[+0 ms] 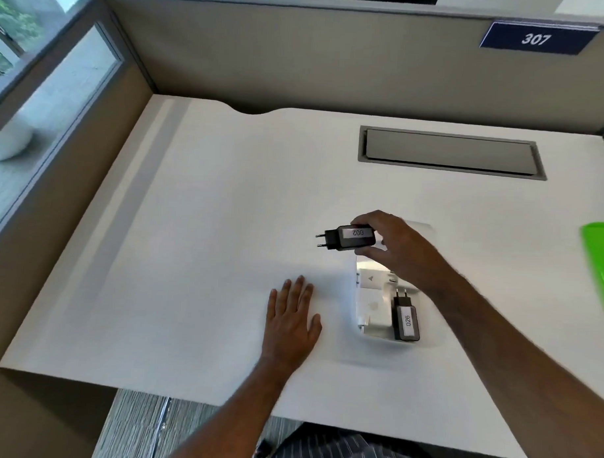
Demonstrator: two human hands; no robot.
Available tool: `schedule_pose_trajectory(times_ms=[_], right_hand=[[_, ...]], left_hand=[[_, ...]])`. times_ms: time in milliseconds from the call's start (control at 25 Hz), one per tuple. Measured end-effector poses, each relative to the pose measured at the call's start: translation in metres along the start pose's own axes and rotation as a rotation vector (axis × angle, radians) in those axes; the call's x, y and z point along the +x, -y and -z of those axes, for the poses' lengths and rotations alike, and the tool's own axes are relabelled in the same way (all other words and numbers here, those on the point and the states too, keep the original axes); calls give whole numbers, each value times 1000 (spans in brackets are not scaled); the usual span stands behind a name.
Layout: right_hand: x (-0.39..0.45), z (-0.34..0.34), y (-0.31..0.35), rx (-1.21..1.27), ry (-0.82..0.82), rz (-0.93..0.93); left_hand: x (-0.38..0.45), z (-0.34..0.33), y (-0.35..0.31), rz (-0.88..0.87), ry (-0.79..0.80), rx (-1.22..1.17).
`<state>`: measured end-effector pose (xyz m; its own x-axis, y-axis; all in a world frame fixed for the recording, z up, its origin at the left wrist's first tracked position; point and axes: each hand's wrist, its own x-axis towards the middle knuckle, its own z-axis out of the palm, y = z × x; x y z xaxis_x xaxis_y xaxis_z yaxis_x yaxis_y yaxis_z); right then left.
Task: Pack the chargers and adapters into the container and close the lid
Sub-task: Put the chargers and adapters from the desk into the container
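My right hand (395, 249) holds a black charger (348, 238) labelled 002 by its body, prongs pointing left, above the far-left edge of a clear container (433, 339). Inside the container lie a second black charger (406, 320) labelled 026 and a white adapter (373, 296) beside it. My right forearm hides part of the container. My left hand (292, 322) rests flat on the white desk (207, 242), fingers spread, just left of the container and holding nothing. A green lid (600, 270) lies at the right edge of the desk, partly out of view.
A grey cable hatch (450, 151) is set into the desk at the back right. Partition walls (299, 57) close the desk at the back and left; a blue sign reads 307 (536, 39). The desk's front edge runs just above my lap.
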<state>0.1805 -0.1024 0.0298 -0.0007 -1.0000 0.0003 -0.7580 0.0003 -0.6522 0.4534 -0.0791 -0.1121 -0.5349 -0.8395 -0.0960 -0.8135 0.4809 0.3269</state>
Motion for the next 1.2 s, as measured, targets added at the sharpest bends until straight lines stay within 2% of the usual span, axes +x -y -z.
schedule_pose_trajectory(times_ms=[280, 480, 760, 1200], right_hand=[[-34, 14, -32, -109, -122, -219], [-36, -1, -45, -251, -22, -350], [-31, -20, -56, -424, 68, -374], [-28, -30, -55, -371, 127, -429]], left_hand=[[37, 5, -7, -8, 5, -14], [45, 5, -7, -25, 6, -3], [46, 9, -5, -36, 36, -2], [46, 16, -3, -33, 98, -15]])
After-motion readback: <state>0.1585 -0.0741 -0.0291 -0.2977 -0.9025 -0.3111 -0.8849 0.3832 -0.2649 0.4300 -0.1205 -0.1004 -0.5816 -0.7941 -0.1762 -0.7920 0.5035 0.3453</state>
